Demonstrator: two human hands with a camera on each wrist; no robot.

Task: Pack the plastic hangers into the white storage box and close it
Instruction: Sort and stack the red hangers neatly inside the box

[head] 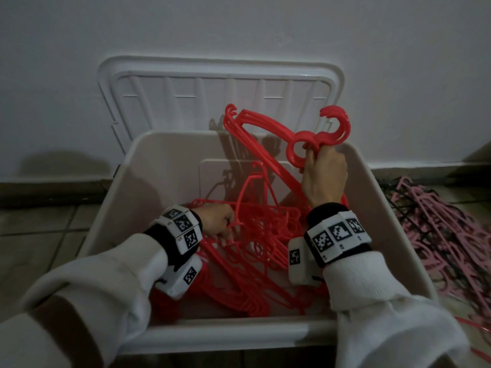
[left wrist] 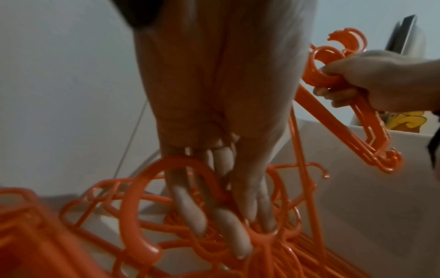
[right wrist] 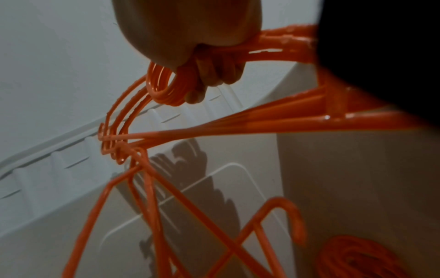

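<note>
**Both hands among red hangers in the open box**

The white storage box (head: 377,197) sits on a tiled floor (head: 39,224), its lid (head: 220,96) raised against the wall (head: 186,25). The right hand (head: 325,176) has its fingers curled tight around a bundle of red hangers (head: 268,134), gripped just below the hooks and lifted above the rim at the far right. The left hand (head: 216,220) reaches down into the tangled red hangers in the box (head: 260,251), fingers (left wrist: 228,225) extended and threaded through the loops (whether they actually clasp one cannot be told). A pile of pink hangers (head: 446,235) lies on the floor right of the box.
</note>
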